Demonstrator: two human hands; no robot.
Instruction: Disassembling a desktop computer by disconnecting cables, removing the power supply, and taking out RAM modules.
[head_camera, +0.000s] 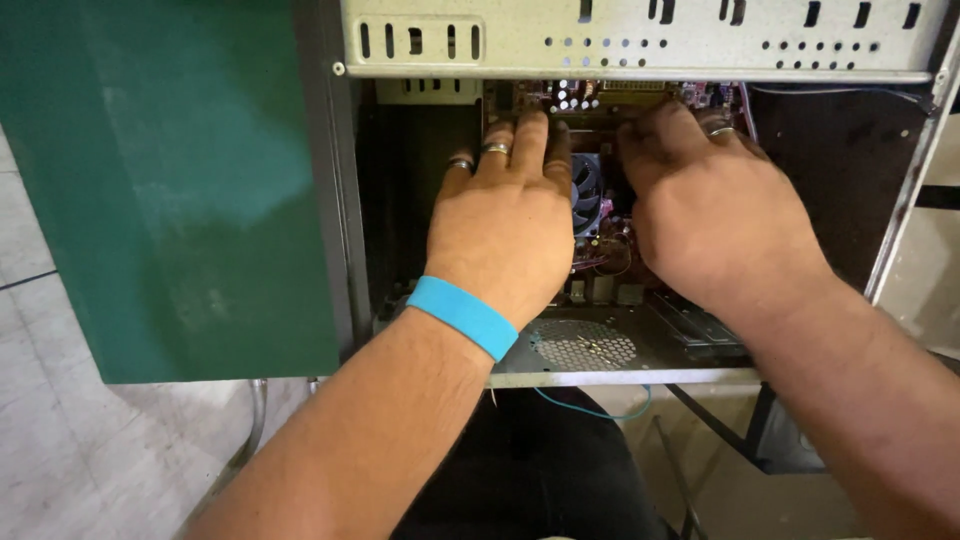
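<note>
Inside the open computer case, our left hand and right hand press flat, grips open, on the motherboard around its fan

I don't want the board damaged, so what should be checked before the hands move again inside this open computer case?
1. Both hands on the circuit board: ok, left hand and right hand lie flat.
2. Cooling fan uncovered: ok, visible between hands.
3. Rings off fingers: not ok.
4. Blue wristband away from parts: ok.
5. Power off: cannot tell.
6. Case steady: cannot tell.
</note>
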